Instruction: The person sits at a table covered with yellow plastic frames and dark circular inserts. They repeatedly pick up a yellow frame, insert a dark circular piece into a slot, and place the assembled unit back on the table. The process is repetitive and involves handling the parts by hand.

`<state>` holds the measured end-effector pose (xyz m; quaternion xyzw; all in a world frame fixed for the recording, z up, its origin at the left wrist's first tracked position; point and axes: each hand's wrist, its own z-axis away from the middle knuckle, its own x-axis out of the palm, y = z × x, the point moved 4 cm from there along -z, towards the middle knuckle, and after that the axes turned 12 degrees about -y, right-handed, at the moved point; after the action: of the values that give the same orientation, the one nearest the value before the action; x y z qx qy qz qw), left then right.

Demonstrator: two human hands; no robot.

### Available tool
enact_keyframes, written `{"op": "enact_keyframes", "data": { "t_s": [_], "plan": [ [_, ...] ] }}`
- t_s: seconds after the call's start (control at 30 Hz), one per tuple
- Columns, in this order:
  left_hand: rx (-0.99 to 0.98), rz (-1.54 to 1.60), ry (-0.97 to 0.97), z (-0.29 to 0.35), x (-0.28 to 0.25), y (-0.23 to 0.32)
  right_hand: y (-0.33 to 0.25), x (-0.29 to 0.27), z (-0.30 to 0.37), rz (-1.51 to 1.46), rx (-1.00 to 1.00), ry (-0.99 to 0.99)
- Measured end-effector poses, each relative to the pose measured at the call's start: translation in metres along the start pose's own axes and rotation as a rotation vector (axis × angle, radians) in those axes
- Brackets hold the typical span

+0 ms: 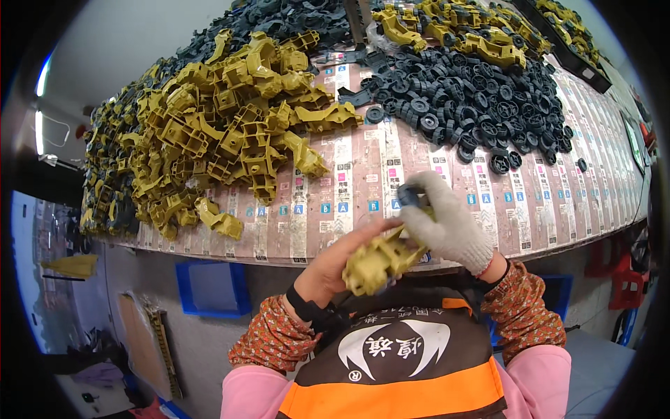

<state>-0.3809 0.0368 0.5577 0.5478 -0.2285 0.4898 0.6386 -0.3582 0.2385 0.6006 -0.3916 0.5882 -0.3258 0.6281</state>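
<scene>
Over the table's near edge, my bare left hand [328, 267] is closed round a yellow plastic toy car body [379, 265], which is tilted with its hollow side partly showing. My right hand [452, 225], in a white knitted glove, is at the far end of the body. Its thumb and fingers pinch a small dark wheel [409, 196]. The gloved fingers hide where the wheel and the body meet, so I cannot tell whether they touch.
Yellow car bodies [237, 112] are heaped at the left of the patterned table [363, 202]. Loose dark wheels [481, 105] form a pile at the right. Dark plastic parts [279, 21] and wheeled yellow cars [481, 38] lie behind. A blue crate [213, 288] stands below the table.
</scene>
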Motion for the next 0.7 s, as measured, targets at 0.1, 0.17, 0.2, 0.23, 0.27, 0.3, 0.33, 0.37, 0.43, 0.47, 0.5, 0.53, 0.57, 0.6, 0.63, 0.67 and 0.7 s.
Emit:
{"op": "enact_keyframes", "data": {
  "t_s": [0.1, 0.17, 0.2, 0.23, 0.27, 0.3, 0.33, 0.37, 0.43, 0.47, 0.5, 0.53, 0.57, 0.6, 0.63, 0.67, 0.7],
  "plan": [
    [0.327, 0.178, -0.094, 0.003, -0.005, 0.009, 0.034, -0.004, 0.016, -0.187, 0.124, 0.316],
    [0.433, 0.052, -0.080, 0.001, -0.002, 0.001, 0.031, -0.010, 0.030, -0.169, 0.199, 0.506],
    [0.480, -0.010, -0.074, -0.002, 0.001, -0.004, 0.028, -0.006, 0.034, -0.136, 0.144, 0.574],
    [0.508, -0.072, 0.025, -0.007, 0.003, -0.012, 0.021, 0.002, 0.038, -0.120, 0.133, 0.557],
    [0.535, -0.136, 0.124, -0.014, 0.009, -0.019, 0.010, 0.011, 0.042, -0.105, 0.122, 0.540],
    [0.563, -0.202, 0.225, -0.017, 0.015, -0.023, 0.004, 0.018, 0.048, -0.092, 0.108, 0.522],
    [0.623, -0.111, 0.249, -0.020, 0.020, -0.020, -0.003, 0.024, 0.050, -0.001, 0.010, 0.506],
    [0.636, -0.124, 0.246, -0.021, 0.015, -0.017, -0.009, 0.030, 0.056, -0.218, 0.083, 0.337],
    [0.661, -0.155, 0.243, -0.019, -0.002, -0.010, -0.016, 0.035, 0.062, -0.292, 0.000, 0.100],
    [0.583, -0.109, 0.182, -0.017, -0.005, -0.007, -0.013, 0.035, 0.065, -0.326, -0.019, 0.045],
    [0.526, -0.124, 0.152, -0.014, -0.007, -0.007, -0.007, 0.035, 0.066, -0.466, 0.026, 0.050],
    [0.468, -0.138, 0.123, -0.011, -0.008, -0.008, 0.001, 0.034, 0.064, -0.608, 0.071, 0.055],
    [0.410, -0.152, 0.093, -0.010, -0.007, -0.009, 0.007, 0.033, 0.061, -0.749, 0.115, 0.060],
    [0.385, -0.171, 0.066, -0.009, -0.003, -0.010, 0.004, 0.023, 0.059, -0.687, 0.164, 0.015],
    [0.379, -0.176, 0.067, -0.008, 0.000, -0.012, 0.001, 0.019, 0.056, -0.742, 0.190, -0.020],
    [0.373, -0.182, 0.069, -0.008, 0.004, -0.017, -0.001, 0.016, 0.055, -0.796, 0.215, -0.055],
    [0.367, -0.185, 0.071, -0.008, 0.010, -0.019, -0.001, 0.017, 0.055, -0.851, 0.241, -0.091]
  ]
}}
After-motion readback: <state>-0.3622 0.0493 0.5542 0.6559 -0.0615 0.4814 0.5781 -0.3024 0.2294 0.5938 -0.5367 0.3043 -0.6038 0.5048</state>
